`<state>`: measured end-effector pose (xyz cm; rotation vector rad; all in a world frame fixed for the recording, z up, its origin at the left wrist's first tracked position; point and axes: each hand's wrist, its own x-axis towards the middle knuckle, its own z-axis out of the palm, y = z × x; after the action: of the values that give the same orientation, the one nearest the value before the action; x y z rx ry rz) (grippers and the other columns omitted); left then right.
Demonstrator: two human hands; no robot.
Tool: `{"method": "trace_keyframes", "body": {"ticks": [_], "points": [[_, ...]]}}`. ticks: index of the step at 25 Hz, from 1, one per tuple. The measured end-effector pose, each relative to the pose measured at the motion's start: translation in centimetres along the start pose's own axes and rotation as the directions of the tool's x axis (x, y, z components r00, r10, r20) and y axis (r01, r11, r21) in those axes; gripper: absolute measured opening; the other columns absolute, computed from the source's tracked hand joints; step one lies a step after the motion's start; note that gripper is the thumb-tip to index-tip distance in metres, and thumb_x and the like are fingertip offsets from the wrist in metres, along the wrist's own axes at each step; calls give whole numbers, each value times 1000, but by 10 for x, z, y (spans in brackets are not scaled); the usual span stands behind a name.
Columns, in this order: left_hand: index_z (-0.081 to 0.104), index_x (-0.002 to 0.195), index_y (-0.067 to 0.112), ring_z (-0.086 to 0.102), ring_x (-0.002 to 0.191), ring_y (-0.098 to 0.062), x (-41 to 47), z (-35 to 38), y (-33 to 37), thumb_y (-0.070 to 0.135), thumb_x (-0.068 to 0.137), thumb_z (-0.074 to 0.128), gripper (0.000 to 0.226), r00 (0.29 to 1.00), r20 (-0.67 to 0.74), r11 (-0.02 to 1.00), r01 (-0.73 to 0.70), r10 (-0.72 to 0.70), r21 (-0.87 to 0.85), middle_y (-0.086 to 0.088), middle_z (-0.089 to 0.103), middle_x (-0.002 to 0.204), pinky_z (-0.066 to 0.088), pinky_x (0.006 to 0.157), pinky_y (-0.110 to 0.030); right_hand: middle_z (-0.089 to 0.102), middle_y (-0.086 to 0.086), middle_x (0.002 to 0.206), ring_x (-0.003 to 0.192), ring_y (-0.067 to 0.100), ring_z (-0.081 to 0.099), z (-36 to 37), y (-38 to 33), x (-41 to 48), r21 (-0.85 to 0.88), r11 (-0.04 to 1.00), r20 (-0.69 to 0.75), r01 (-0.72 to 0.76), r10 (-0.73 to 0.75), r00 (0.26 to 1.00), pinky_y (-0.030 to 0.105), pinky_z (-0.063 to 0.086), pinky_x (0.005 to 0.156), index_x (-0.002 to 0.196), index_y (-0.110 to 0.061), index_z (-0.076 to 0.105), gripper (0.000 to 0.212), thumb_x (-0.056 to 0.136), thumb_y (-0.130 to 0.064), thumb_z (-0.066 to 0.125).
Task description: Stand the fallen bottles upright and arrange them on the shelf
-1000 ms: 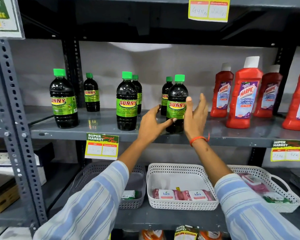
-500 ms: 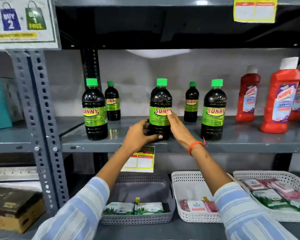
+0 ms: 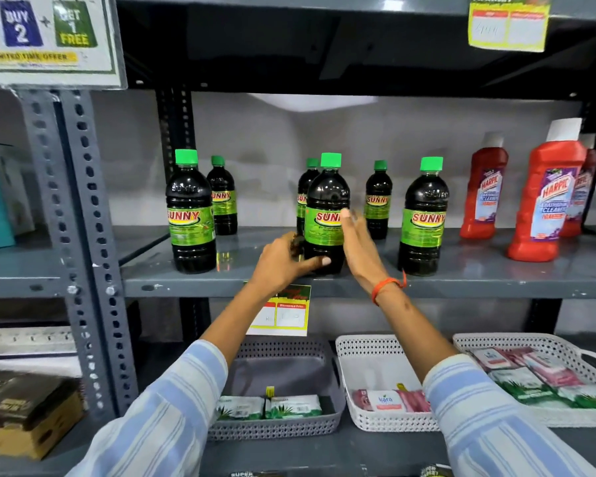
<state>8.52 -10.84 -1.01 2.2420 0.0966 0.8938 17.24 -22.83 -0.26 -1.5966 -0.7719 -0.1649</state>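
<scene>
open shelf (image 3: pixel 255 256) lanes beside middle bottle (image 3: pixel 326 215), small bottles (image 3: pixel 378 201) blocking behind

Bright overhead light glares off the grey shelf (image 3: pixel 496 270) and dark bottles; the upper shelf's underside sits in shadow; wide-angle distortion bends the edges; the right hand (image 3: pixel 358 242) blurs slightly.

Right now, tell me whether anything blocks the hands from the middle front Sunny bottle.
Nothing visible does. The left hand already wraps the base of the middle front Sunny bottle, and the right hand lies against its label side. A smaller Sunny bottle stands just behind it.
</scene>
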Motion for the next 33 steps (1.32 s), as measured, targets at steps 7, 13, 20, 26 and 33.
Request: {"method": "trace_keyframes", "body": {"ticks": [7,13,20,26,33], "points": [[34,139,-8,37,131,-28,-21,-38,-4,22,96,52,55,634,-627,879,-200,453,434,-21,41,142,28,110,-34,46,20,141,134,30,39,74,-62,-23,-300,761,-329,576,-649,686,32,25,115,134,1,45,48,95,-26,37],[6,147,-5,29,136,-36,-44,-100,-70,30,82,70,97,807,-588,933,165,59,321,-25,25,150,30,106,-43,44,22,141,131,35,40,167,-65,-14,-5,998,226,60,-57,972,39,30,107,139,-8,37,49,100,-36,32],[59,109,8,64,94,-22,-51,-139,-96,33,76,77,45,867,-488,953,223,-98,206,-6,69,104,45,70,-26,46,13,144,130,32,45,209,-64,-13,114,989,379,-92,43,924,51,35,109,144,-19,30,54,98,-46,29],[61,107,8,64,91,-22,-56,-145,-96,32,77,76,41,875,-477,952,208,-78,226,-6,70,102,50,75,-33,45,10,145,131,28,44,210,-68,-18,152,985,379,-79,15,925,49,33,111,144,-21,30,50,99,-43,30],[50,111,0,59,100,-33,-66,-137,-63,37,76,76,57,844,-490,830,424,-217,363,-15,63,108,46,73,-39,47,18,141,130,35,45,186,-78,-22,37,994,397,-104,81,914,47,36,108,142,-10,31,56,97,-44,33]]}}
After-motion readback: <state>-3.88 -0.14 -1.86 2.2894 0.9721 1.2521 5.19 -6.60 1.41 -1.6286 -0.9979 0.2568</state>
